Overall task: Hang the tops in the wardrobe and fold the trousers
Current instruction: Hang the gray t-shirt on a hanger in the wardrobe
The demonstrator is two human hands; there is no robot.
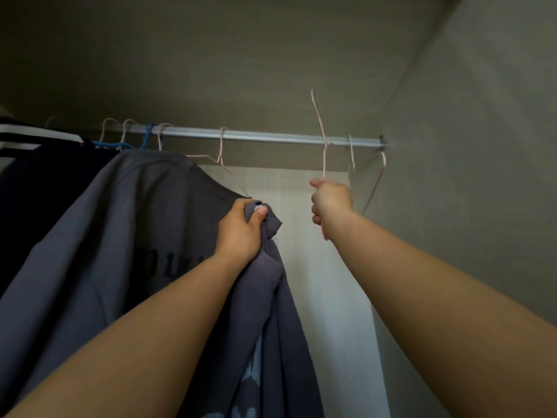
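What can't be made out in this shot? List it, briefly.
Head view, the only one:
Print on the top: mostly covered by the arm of the left hand, which grips the fabric.
Hanger: its lower part is hidden in the right hand.
Dark clothes: too dark to identify, cut by the left edge.
Rail: left end behind the clothes.
Trousers: none in view.

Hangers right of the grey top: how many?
2 surely: held hanger in the right hand, hook above the rail; hung hanger near the rail's right end. Wire by the wall may be a third.
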